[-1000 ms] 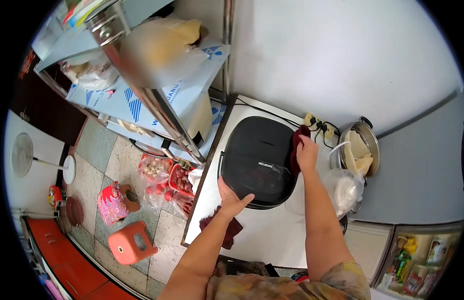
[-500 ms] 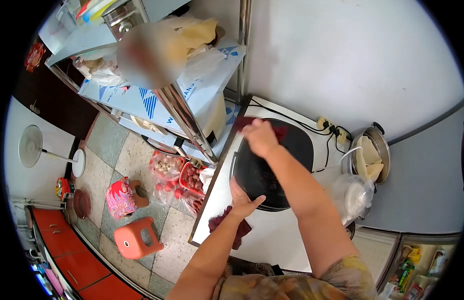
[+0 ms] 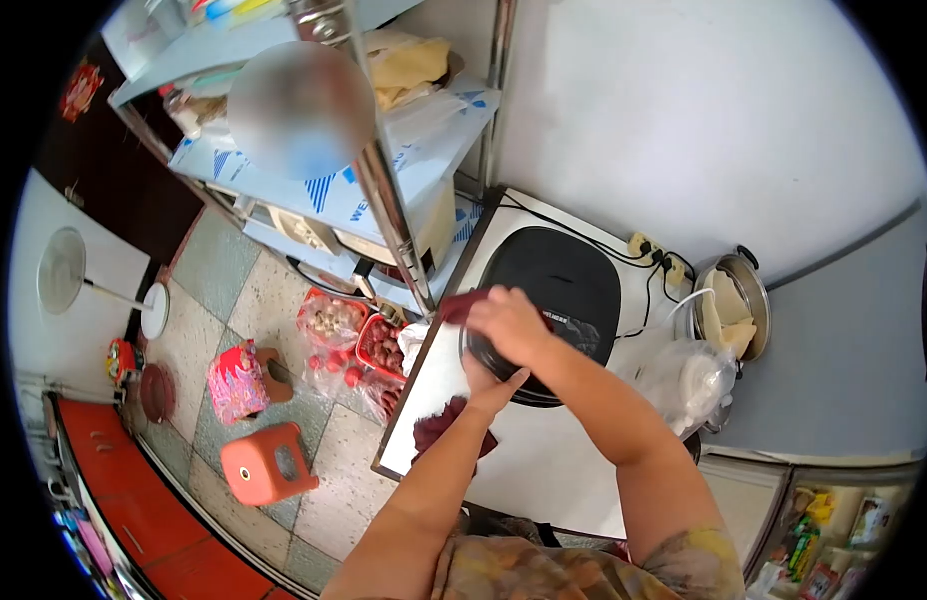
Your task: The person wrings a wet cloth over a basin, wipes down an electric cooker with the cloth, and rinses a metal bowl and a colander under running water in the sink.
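A black, rounded-square electric griddle (image 3: pixel 559 270) with its lid down sits on the white tabletop. My right hand (image 3: pixel 511 325) is closed around a dark red cloth (image 3: pixel 464 305) and presses it on the griddle's left part, close to the near edge. At the near left corner, my left hand (image 3: pixel 494 388) grips the griddle's side, its thumb stretched along the front and its other fingers mostly hidden. A second dark red cloth (image 3: pixel 440 425) lies crumpled at the table's left edge, partly behind my left forearm.
Black cords run to a power strip (image 3: pixel 656 255) behind the griddle. To the right are a metal pot (image 3: pixel 767 300) and a plastic-wrapped item (image 3: pixel 689 385). A metal shelf rack (image 3: pixel 399 230) stands left of the table; a red stool (image 3: pixel 264 468) and bagged produce are on the floor.
My right hand has moved the cloth from the griddle's far left part toward me, closer to my left hand. The left hand keeps its hold at the near corner.
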Available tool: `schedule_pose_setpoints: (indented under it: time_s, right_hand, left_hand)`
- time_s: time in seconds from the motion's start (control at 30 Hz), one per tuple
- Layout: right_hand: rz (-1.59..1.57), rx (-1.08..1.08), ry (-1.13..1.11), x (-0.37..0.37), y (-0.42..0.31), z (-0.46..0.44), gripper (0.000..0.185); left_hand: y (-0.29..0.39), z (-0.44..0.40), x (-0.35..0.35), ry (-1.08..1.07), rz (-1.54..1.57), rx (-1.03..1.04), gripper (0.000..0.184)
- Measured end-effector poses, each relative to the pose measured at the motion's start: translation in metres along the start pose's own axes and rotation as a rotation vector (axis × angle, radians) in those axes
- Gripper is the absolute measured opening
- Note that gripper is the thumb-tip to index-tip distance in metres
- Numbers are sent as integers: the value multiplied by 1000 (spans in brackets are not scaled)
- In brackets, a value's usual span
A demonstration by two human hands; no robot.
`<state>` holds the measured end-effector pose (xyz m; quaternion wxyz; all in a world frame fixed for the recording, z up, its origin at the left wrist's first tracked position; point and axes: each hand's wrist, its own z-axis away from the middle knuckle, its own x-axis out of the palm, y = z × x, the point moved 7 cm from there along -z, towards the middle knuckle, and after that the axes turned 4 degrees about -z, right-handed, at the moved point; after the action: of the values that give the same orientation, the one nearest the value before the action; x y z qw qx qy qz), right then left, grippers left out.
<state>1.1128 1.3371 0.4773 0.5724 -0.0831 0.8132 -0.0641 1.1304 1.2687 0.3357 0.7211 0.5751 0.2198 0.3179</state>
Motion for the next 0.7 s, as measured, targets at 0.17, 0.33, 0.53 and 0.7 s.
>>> schedule_pose_setpoints:
  time_s: [0.17, 0.33, 0.53, 0.7]
  right_hand:
    - [132, 242, 3, -10, 61, -31, 22]
    - [93, 97, -241, 2, 38, -34, 20]
    - [136, -131, -353, 3, 13, -31, 13]
    - [232, 18, -197, 4, 68, -50, 17]
  left_hand:
    - [19, 10, -11, 89, -256, -18, 110]
    - [13, 14, -11, 96, -375, -106, 115]
    - [15, 17, -10, 86, -404, -131, 118]
    - [9, 13, -10, 69, -408, -173, 119]
